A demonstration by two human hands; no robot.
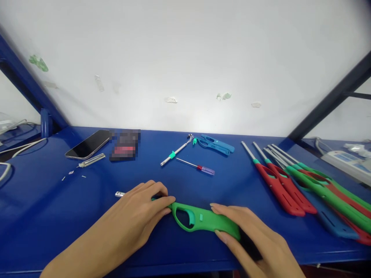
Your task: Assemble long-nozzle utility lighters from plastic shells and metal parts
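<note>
A green long-necked lighter [207, 219] lies across the front of the blue table, held between both hands. My left hand [145, 210] is closed on its neck end, thumb and fingers at the front of the green body; the metal tip pokes out past the knuckles. My right hand [252, 231] grips the handle's butt end between thumb and fingers. A teal trigger shows inside the loop, and a small teal switch sits on the body. Beyond the hands lie a screwdriver [206, 170] with a clear purple handle, a loose lighter tube [176, 153] with wires, and blue lighter casing parts [216, 144].
Several red, green and blue lighters [282, 185] are piled at the right. A phone [89, 144], a clear narrow tube [92, 160] and a blurred dark packet [125, 144] lie at the back left. A white wall backs the table [95, 200]; a power strip [348, 162] is far right.
</note>
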